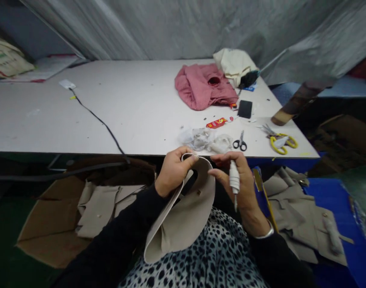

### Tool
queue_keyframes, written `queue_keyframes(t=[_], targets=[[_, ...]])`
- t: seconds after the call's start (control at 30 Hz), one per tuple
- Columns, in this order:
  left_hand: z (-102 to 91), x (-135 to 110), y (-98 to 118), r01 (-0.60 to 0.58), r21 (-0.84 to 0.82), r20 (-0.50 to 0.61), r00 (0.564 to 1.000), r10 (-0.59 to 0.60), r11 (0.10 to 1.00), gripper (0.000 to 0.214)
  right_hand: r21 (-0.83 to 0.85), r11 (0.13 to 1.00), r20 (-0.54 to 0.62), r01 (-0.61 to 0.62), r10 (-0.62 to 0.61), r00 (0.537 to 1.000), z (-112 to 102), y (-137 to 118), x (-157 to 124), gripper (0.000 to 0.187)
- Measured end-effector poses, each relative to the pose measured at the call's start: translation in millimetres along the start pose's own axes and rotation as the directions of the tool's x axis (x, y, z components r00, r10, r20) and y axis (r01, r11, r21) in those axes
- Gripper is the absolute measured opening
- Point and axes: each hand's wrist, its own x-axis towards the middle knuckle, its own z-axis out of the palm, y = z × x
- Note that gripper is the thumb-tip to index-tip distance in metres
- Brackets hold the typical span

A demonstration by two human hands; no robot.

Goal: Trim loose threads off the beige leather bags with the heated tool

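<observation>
A beige fabric piece (186, 216) with a curved edge lies over my lap on a spotted garment. My left hand (172, 172) is closed on its upper edge, thumb on top. My right hand (240, 180) is closed round a small white tool (234, 180) with a thin metal tip pointing down, and its fingertips touch the fabric edge too. Both hands are just below the front edge of the white table (111, 116).
On the table lie a pink cloth (204, 86), a cream cloth (234, 64), a black phone (245, 109), small black scissors (240, 143), yellow-handled scissors (282, 142), white scraps (205, 140), a black cable (99, 120). Beige garments sit on cardboard (105, 204) and a blue bin (303, 216).
</observation>
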Motion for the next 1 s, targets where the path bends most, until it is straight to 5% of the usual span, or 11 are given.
queue_keyframes(t=[0.23,0.47,0.67,0.83,0.9,1.0], targets=[[7.4,-23.0,15.7,-0.112,0.211,0.09,0.991,0.095,0.971,0.012,-0.174,0.985,0.104,0.016,0.002,0.995,17.1,-23.0,-7.4,0.036],[3.3,-28.2,21.3,-0.141,0.185,0.249,0.964,0.093,0.973,0.028,-0.366,0.893,0.158,0.263,-0.219,0.963,13.2,-24.1,-12.9,0.028],[10.8,-34.9,32.1,-0.169,0.024,0.262,0.952,0.157,0.985,0.031,-0.404,0.849,-0.004,0.34,-0.373,0.928,11.5,-41.8,-24.5,0.015],[20.1,-43.9,49.4,-0.427,-0.053,0.268,0.865,0.425,0.903,0.021,-0.314,0.903,-0.138,0.292,-0.348,0.927,3.4,-61.7,-34.1,0.012],[25.9,-48.9,56.1,-0.526,-0.064,0.244,0.816,0.525,0.848,0.01,-0.314,0.91,-0.232,0.272,-0.351,0.907,-7.7,-71.9,-37.4,0.017],[34.7,-50.4,63.3,-0.569,-0.117,0.156,0.799,0.58,0.814,0.028,-0.441,0.878,-0.364,0.189,-0.367,0.856,-42.3,-92.2,-40.3,0.022]])
